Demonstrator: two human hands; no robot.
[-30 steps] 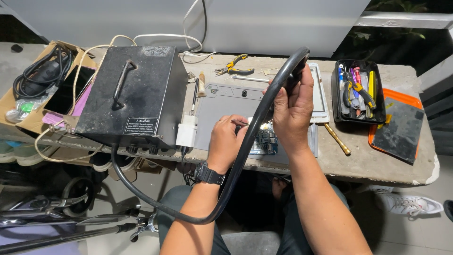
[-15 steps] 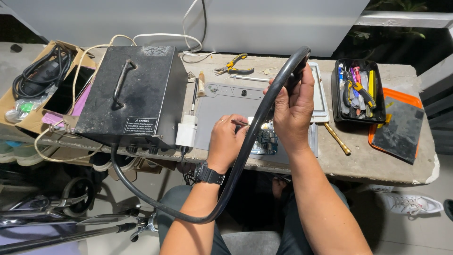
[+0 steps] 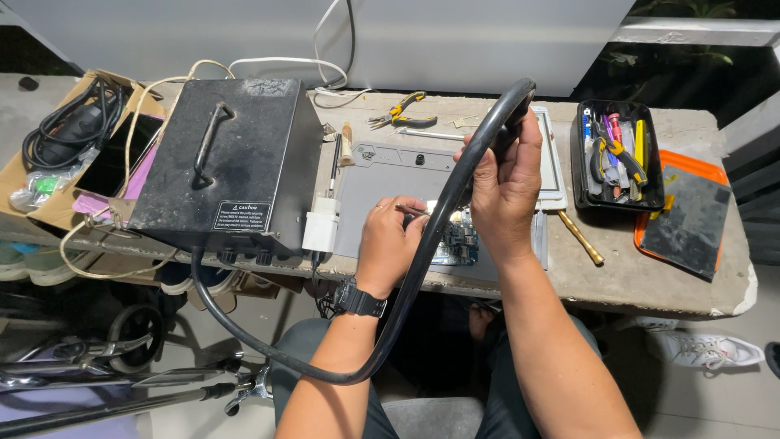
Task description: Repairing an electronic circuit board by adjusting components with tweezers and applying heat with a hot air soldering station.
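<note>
Gripping the thick black hose (image 3: 422, 244) near its far end, the right hand (image 3: 505, 183) is closed; the left hand (image 3: 388, 244) pinches a thin tool (image 3: 413, 210) over the circuit board (image 3: 457, 241) on the worktop (image 3: 650, 280).

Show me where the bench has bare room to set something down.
Bare concrete lies between the grey mat and the black tool tray, below the tray around the brass-handled tool. Crowded: the black metal box, cardboard box, and mat under both hands.
</note>
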